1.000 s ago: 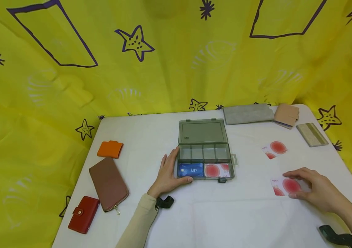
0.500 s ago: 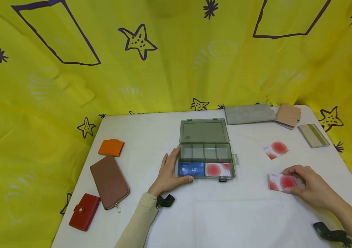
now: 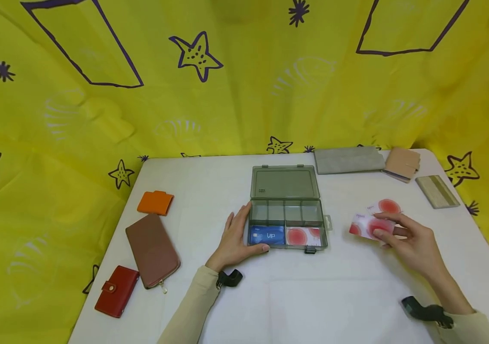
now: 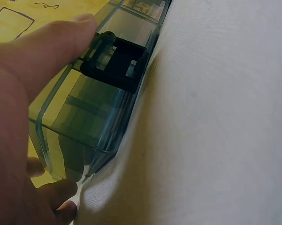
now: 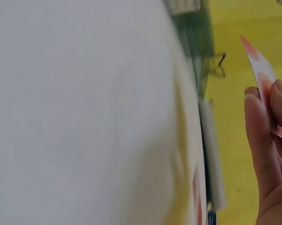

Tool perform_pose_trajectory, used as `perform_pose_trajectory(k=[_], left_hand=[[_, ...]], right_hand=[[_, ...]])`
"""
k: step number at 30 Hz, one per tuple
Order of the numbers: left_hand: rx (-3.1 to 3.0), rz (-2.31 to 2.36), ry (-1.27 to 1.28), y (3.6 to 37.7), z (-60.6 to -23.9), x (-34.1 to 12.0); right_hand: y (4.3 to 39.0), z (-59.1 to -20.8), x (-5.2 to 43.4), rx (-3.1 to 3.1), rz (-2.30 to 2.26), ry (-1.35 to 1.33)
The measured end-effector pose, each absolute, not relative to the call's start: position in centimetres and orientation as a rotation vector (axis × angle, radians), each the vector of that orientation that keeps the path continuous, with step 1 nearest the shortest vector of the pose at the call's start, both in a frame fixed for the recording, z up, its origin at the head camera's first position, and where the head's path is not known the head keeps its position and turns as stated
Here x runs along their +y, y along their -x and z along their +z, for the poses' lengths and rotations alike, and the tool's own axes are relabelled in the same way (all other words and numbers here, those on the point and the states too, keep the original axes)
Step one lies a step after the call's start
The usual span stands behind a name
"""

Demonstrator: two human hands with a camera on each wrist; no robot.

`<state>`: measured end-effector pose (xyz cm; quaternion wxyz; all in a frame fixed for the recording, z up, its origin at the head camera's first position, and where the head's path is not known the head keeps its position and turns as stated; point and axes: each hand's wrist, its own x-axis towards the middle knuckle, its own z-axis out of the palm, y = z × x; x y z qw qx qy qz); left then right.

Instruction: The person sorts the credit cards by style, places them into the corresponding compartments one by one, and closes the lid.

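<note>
Centrally, we list a smoky translucent plastic organiser box (image 3: 287, 223), lid laid back, on the white cloth table (image 3: 313, 296); its front compartments hold a glossy blue card (image 3: 266, 235) and a white card with a red disc (image 3: 302, 236). Our left hand (image 3: 234, 239) rests against the box's left end, thumb curled along its front wall. Our right hand (image 3: 412, 241) pinches a thin, flat red-and-white card (image 3: 366, 225), lifted just right of the box. Left: orange pouch (image 3: 155, 202), brown zip wallet (image 3: 152, 249), red snap wallet (image 3: 116, 291).
</note>
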<state>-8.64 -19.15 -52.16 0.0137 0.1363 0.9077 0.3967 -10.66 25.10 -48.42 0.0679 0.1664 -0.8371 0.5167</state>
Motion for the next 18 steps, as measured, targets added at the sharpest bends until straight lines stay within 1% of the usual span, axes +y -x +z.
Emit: perform_pose_trajectory(k=[3,9,11,14,18], left_hand=[[2.829,1.236,-0.424,8.7,-52.2,-19.2],[2.826,1.243,-0.442,8.7,-52.2,-19.0],[2.819,1.244,-0.443,8.7,-52.1,-19.0],[2.818,1.240,-0.439,8.7,-52.0,-18.9],[2.825,1.241,-0.431,8.7,-51.9,-19.0]], right_hand=[[11.4,-47.9,22.8,-2.509,1.759,-0.530],[12.5,-48.3,19.4,-2.483,2.118,-0.756],[12.6,-48.5,18.5,-2.483,2.145,-0.812],[12.7,-48.7,17.5,-2.563,1.995,-0.865],[12.8,-49.0,16.3,-2.622,1.626,-0.948]])
